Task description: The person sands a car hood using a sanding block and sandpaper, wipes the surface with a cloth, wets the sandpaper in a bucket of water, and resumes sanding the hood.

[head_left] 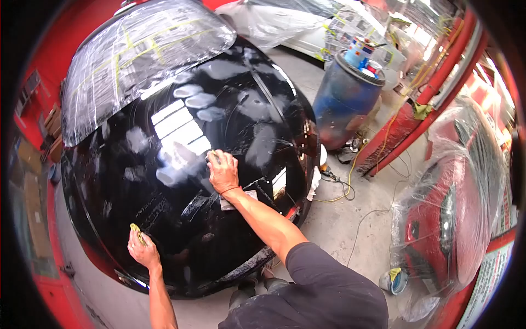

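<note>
A glossy black car hood (181,236) with several dull grey patches spreads out below me. My left hand (143,253) is over the hood's near left part, fingers closed around a small yellow piece (137,232) that could be a sponge or a folded pad. Farther up, near the middle, my right hand (223,172) presses on the hood with its fingers bent. Something small and yellowish shows at those fingertips, too little of it to name. A greyish square piece (227,204) lies on the hood under my right wrist.
Plastic film and tape cover the windshield (148,49). On the right stand a blue drum (346,98) with cans on top, a red post (408,123), a plastic-wrapped red car part (446,214) and a small bucket (393,282). Cables (361,227) run along the floor.
</note>
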Action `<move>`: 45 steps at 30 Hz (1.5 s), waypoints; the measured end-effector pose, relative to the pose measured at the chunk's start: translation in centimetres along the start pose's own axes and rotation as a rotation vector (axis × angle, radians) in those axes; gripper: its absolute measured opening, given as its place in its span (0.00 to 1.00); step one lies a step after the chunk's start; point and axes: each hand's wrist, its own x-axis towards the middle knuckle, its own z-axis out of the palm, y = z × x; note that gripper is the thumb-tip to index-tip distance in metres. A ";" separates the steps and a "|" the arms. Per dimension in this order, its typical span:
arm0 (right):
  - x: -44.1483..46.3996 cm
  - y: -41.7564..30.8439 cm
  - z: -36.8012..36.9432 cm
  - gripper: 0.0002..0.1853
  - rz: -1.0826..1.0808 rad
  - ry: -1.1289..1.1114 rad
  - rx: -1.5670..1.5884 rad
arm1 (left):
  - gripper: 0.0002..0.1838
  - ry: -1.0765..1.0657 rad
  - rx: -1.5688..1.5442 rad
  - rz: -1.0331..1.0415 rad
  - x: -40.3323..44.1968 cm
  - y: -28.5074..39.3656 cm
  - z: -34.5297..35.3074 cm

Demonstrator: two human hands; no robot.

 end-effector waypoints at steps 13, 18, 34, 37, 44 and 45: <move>2.8 2.3 0.5 0.14 -0.234 -0.079 -0.223 | 0.12 -0.680 -0.324 -0.479 -8.4 -1.1 -15.1; 4.0 1.4 0.0 0.17 -0.251 -0.119 -0.137 | 0.12 -0.629 -0.455 -1.222 -25.6 -9.3 -24.7; -18.7 -39.3 6.0 0.17 -0.285 -0.052 0.131 | 0.14 -1.060 -0.245 -1.560 -46.1 -30.3 -27.4; -19.5 -40.0 8.5 0.17 -0.254 0.034 0.067 | 0.17 -0.785 -0.498 -1.854 -45.5 -36.0 -31.3; -21.3 -47.5 4.6 0.14 -0.492 0.055 -0.140 | 0.21 -0.678 -0.345 -2.047 -49.9 -37.3 -32.0; -21.5 -47.5 4.7 0.14 -0.494 0.037 -0.135 | 0.21 -0.651 -0.366 -2.109 -49.8 -37.1 -32.0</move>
